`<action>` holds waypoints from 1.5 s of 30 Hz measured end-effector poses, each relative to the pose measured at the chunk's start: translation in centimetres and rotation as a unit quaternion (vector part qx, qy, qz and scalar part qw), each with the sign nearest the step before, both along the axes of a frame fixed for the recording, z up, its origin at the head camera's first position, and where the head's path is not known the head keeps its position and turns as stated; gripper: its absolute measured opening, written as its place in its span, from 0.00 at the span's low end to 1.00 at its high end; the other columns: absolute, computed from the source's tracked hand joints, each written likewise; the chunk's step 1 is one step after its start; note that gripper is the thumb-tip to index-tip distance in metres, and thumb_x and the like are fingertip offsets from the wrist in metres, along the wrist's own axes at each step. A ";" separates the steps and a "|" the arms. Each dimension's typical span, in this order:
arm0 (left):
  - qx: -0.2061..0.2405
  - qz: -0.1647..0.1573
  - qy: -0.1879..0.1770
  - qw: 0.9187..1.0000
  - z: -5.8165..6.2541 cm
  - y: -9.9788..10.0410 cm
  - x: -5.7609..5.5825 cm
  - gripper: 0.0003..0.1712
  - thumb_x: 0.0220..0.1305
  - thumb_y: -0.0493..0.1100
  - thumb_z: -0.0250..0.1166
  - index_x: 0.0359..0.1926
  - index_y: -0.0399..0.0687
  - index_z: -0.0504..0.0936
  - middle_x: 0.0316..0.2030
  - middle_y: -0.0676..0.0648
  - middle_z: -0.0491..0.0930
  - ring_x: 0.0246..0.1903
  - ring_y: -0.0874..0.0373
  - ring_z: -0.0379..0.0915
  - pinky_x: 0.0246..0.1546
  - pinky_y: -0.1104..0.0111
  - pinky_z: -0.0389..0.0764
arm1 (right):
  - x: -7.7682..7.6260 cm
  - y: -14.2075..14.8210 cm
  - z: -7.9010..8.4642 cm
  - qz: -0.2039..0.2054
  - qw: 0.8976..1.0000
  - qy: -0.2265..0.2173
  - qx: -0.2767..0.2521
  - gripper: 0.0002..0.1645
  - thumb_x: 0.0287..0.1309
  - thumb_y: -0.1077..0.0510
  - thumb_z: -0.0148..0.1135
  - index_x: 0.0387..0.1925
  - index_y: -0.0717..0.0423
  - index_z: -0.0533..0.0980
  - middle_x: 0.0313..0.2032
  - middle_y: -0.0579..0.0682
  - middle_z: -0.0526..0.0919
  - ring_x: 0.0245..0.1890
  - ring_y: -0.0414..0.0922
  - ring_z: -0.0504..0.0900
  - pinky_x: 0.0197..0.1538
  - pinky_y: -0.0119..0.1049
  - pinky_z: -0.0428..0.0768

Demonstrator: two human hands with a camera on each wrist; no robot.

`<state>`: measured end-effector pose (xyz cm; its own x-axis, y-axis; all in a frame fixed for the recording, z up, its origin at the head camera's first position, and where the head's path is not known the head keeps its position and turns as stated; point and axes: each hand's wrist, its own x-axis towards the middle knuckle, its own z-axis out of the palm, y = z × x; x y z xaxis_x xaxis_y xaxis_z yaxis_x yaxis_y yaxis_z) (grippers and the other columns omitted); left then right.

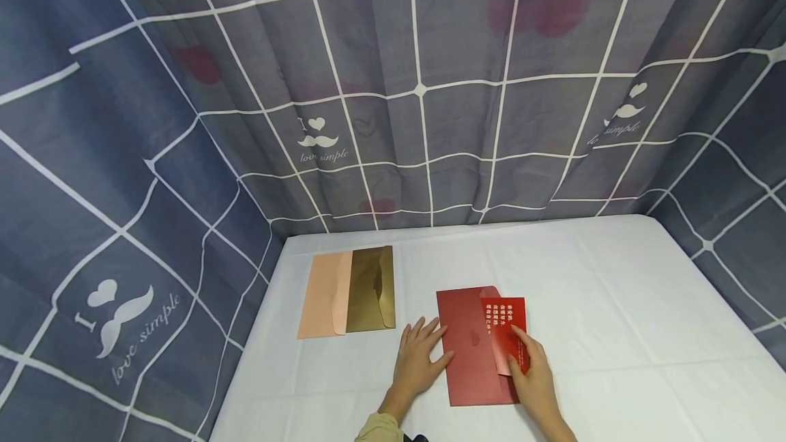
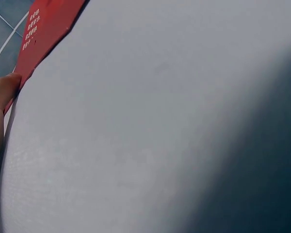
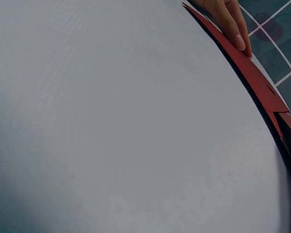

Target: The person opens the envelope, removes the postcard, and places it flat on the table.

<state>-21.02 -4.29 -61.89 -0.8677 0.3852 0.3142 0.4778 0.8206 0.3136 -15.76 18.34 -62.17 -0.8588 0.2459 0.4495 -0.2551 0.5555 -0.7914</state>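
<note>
A dark red envelope [image 1: 469, 353] lies on the white table with its flap side to the right. Over that right side lies a bright red card [image 1: 508, 316] with white printed characters, its left edge overlapping the envelope's opening. My right hand [image 1: 537, 377] pinches the card at its lower right between thumb and fingers. Spread fairly straight, the fingers of my left hand [image 1: 417, 360] touch the envelope's left edge. The left wrist view catches the thumb [image 2: 5, 90] against the envelope, with the printed card [image 2: 36, 24] beyond. Fingers [image 3: 235, 34] press the envelope in the right wrist view.
To the left, a peach envelope [image 1: 322, 295] and a gold envelope [image 1: 368, 292] lie side by side, partly overlapping. The white cloth-covered table [image 1: 614, 305] reaches back to a grey-blue checked curtain [image 1: 460, 121], which also hangs along both sides.
</note>
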 end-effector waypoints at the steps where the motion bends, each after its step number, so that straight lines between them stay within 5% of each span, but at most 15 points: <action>1: 0.000 0.000 0.000 1.000 0.0 0.0 0.0 0.29 0.62 0.63 0.58 0.61 0.58 0.77 0.63 0.53 0.70 0.66 0.51 0.58 0.65 0.50 0.55 | 0.0 0.1 0.0 -0.001 1.000 0.003 0.000 0.38 0.43 0.81 0.63 0.59 0.63 0.70 0.51 0.64 0.73 0.52 0.51 0.69 0.55 0.11 0.55; 14: 0.000 0.002 0.002 1.000 0.2 0.1 0.1 0.30 0.62 0.64 0.58 0.60 0.58 0.77 0.63 0.53 0.70 0.65 0.51 0.59 0.65 0.51 0.56 | -0.1 0.9 0.0 -0.001 0.999 0.031 0.017 0.37 0.45 0.80 0.64 0.60 0.64 0.70 0.51 0.66 0.73 0.54 0.44 0.66 0.59 0.14 0.55; 25: 0.001 0.005 -0.001 1.000 0.2 0.1 0.1 0.30 0.62 0.64 0.58 0.60 0.58 0.77 0.63 0.53 0.70 0.65 0.51 0.58 0.65 0.50 0.56 | 0.0 1.9 -0.2 -0.004 0.997 0.027 0.068 0.36 0.44 0.79 0.66 0.59 0.64 0.70 0.50 0.66 0.72 0.51 0.57 0.69 0.57 0.11 0.51; 45: 0.000 0.000 0.016 1.000 -0.1 -0.2 -0.1 0.29 0.60 0.63 0.61 0.59 0.56 0.78 0.62 0.53 0.71 0.65 0.51 0.60 0.64 0.50 0.57 | 0.3 3.7 -0.4 -0.021 0.997 0.003 0.072 0.42 0.45 0.75 0.67 0.64 0.62 0.66 0.48 0.67 0.74 0.50 0.62 0.72 0.54 0.08 0.49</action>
<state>-21.12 -4.50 -62.01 -0.8572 0.3849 0.3421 0.4873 0.8210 0.2974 -15.50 22.05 -62.52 -0.8464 0.2135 0.4878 -0.2339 0.6739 -0.7008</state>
